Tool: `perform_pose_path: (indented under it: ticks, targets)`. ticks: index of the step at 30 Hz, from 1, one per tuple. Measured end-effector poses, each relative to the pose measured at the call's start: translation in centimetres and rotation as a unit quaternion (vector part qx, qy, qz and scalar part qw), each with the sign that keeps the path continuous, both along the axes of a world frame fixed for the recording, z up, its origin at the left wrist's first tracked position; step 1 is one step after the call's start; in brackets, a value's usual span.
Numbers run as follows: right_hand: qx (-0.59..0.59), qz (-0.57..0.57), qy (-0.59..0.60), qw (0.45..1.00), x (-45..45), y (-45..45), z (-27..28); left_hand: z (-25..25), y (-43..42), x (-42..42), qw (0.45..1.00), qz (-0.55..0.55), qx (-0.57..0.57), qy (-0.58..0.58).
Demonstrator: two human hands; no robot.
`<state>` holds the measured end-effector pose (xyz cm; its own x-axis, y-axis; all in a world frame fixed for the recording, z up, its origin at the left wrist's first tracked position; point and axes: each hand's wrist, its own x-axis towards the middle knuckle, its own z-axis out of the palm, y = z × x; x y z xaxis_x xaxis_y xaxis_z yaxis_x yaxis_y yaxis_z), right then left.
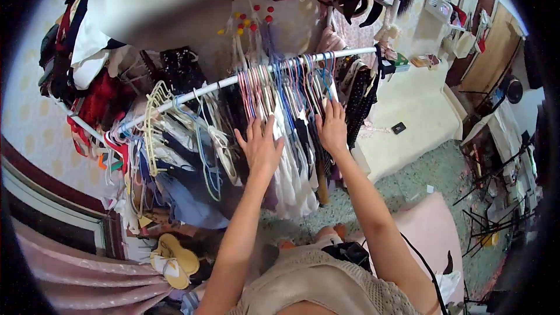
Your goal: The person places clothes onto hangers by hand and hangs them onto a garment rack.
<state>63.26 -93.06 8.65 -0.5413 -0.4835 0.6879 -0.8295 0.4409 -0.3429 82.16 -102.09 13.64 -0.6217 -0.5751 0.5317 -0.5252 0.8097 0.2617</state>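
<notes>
Both of my hands rest against a tightly packed row of clothes on hangers, below a white clothes rail [204,90]. My left hand [261,147] lies on the left part of the row with its fingers spread. Farther right, my right hand [333,130] presses on the garments, fingers stretched out. Between them hang white clothes [286,169] and darker pieces. Pink, blue and white hangers [254,84] crowd the rail above. To the left, empty pale yellow hangers [153,134] and a light blue hanger [205,163] dangle from the same rail. Neither hand visibly grips anything.
More clothes [99,105] bulge from the rack's left end. A cream bench-like surface [402,146] with a small black object [398,128] stands at right. Yellow slippers [175,256] lie lower left beside a pink curtain [87,274]. Thin black stands clutter the far right.
</notes>
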Motion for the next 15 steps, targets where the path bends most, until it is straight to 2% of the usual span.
perform_pose_path:
  ticks: [5, 6, 7, 9, 11, 13, 15]
  targets:
    - [0.013, 0.016, -0.028, 0.999, -0.6, 0.3, -0.6, -1.7, 1.4, -1.3, 0.996, 0.081, -0.016, -0.030]
    - [0.012, 0.031, -0.075, 0.997, -0.5, 0.4, -0.3, -2.1, 1.5, -1.4, 0.995, 0.088, -0.021, -0.044]
    - [0.007, 0.045, -0.123, 0.991, -0.5, 0.5, -0.1, -2.7, 2.0, -1.6, 0.993, 0.107, -0.056, -0.010]
    - [0.010, 0.056, -0.118, 0.991, -0.1, 1.1, 0.3, -2.8, 3.2, -2.7, 0.989, 0.136, -0.056, 0.029]
    - [0.009, 0.108, -0.093, 0.990, -0.9, 1.6, -0.1, -1.8, 5.3, -5.0, 0.989, 0.124, -0.038, 0.070]
    - [0.003, 0.181, -0.077, 0.980, -1.8, 3.1, -0.1, -0.4, 8.0, -7.8, 0.993, 0.046, -0.088, 0.067]
    - [0.030, 0.243, -0.051, 0.968, -3.0, 4.8, -1.0, 0.3, 10.6, -11.4, 0.996, -0.025, -0.065, 0.056]
